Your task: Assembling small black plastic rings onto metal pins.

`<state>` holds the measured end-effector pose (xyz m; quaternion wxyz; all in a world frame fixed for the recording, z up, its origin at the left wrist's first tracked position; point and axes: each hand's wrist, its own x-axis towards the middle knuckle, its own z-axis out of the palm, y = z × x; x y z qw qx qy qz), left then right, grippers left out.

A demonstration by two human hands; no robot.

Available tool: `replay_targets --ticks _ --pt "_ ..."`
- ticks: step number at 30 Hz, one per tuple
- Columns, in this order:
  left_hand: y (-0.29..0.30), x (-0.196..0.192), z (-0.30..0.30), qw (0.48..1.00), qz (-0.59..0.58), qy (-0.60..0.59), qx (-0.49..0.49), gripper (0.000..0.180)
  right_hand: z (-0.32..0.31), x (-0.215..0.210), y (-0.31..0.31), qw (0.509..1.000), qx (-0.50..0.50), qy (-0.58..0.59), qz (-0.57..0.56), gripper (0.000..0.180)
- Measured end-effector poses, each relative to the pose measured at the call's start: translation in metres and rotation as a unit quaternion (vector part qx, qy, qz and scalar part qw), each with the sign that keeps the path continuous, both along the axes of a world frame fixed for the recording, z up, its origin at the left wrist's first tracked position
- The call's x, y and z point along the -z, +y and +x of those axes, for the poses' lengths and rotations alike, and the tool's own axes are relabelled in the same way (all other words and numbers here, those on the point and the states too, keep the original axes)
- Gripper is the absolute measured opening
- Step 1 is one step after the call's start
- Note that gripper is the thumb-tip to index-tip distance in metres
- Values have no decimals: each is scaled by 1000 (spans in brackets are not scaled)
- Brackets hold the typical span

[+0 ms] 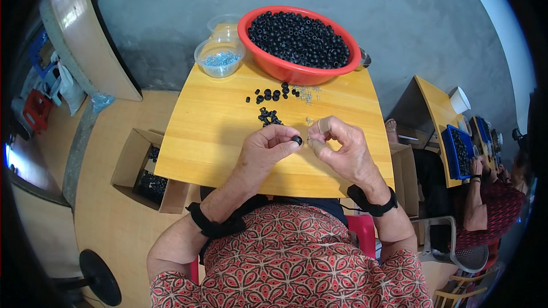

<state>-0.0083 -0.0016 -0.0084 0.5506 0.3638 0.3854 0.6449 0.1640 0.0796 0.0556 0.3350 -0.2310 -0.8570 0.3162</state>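
Note:
My left hand point(264, 151) pinches a small round black part point(297, 140) between thumb and forefinger, over the near half of the yellow table point(197, 137). Close to its right, my right hand point(346, 149) has thumb and forefinger pressed together. Whatever sits in that pinch is too small to make out. Pale wraps cover some right-hand fingertips. Just beyond my left hand lies a pile of small black parts point(268, 117). Farther off are several loose black parts point(268, 94) and a scatter of tiny silvery pieces point(306, 94).
At the table's far side stands a red basin point(285, 72) heaped with black parts. Left of it is a see-through bowl point(220, 70) with small bluish pieces. Cardboard boxes flank the table, one at left point(174, 197). A co-worker point(485, 205) sits at right beside a blue tray point(451, 154).

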Motion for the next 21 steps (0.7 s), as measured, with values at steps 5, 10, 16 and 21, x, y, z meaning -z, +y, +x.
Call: replay_targets --ticks 5,10,16,21 --pt "-3 -3 3 1000 7 6 -7 21 1 1 -3 999 -38 14 -28 8" --pt "-4 -6 2 999 -14 41 -11 21 0 0 -2 988 -40 -17 -149 6" --pt "-4 -6 2 999 -18 47 -7 20 0 6 7 971 -53 -15 -232 7" --pt "-3 -7 0 999 -31 35 4 20 -1 11 2 979 -22 39 -200 7"
